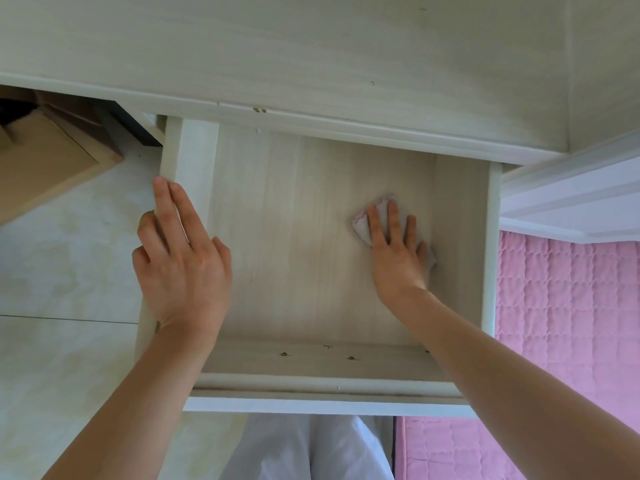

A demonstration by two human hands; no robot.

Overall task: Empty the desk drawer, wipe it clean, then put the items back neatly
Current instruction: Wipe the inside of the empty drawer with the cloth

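Below the desk edge, pulled well out toward the viewer: one drawer, pale wood-grain laminate, white outer walls and moulded front.

Contents: none in view. Floor of the drawer bare except for the cloth; by that showing, the emptying step is judged done and the wiping step in hand, with the items not in sight.

Cloth: small, greyish with a pink edge, lying on the drawer floor toward 3 o'clock, near the right wall. Right hand lies flat on it, fingers straight and spread, pressing rather than gripping. Grip released. Likely reason: a flat palm spreads pressure across the cloth.

Left hand: at 9 o'clock, laid over the top of the left wall, fingers extended along it toward 12 o'clock, thumb out of view on the outer side; whether that grip has closed cannot be told. Likely reason: steadying the drawer against the push of wiping.

Condition: floor matt, faintly smudged; small screw holes and marks inside the front panel at 6 o'clock.

Surroundings: pink quilted bed cover at 4 o'clock; cardboard box at 10 o'clock.
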